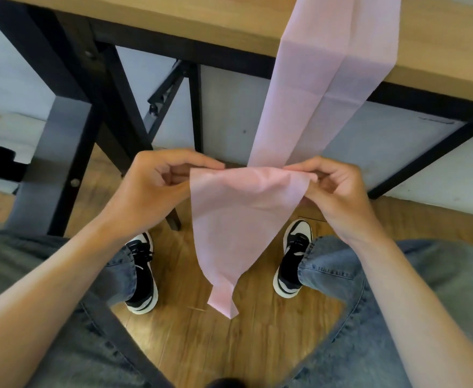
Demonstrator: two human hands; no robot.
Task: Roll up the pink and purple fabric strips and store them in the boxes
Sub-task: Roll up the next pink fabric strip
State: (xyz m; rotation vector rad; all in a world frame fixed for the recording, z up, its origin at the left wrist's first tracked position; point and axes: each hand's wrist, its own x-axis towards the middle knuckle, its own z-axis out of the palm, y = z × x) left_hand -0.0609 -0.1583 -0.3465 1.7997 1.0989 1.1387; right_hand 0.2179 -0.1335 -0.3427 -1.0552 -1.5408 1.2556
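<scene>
The pink fabric strip (246, 208) is draped off the front edge of the wooden desk (173, 21), hangs down in front of the seated person and is caught at a fold between both hands, with the loose end dangling toward the wood floor (201, 345) between the two shoes. The left hand (156, 189) is curled, thumb against fingertips, and the strip's left edge is pinched there; the right hand (333, 189) is likewise curled and the right edge is pinched between its thumb and fingers. The strip is held across its width, most likely so that it stays flat and square for a first turn of the roll; that is a judgement, since no roll is formed yet. The upper part is left lying on the desk, probably so the length can be fed down as rolling proceeds. A lengthwise crease is seen in the hanging section. The tail below the hands narrows to a folded tip that does not seem to touch the floor, though that cannot be told for sure. No purple strip is in view. No boxes are in view, so nothing can be said of their contents; storing appears not yet done for this strip. Black desk legs (70, 152) and blue jeans (397, 303) fill the remaining frame.
</scene>
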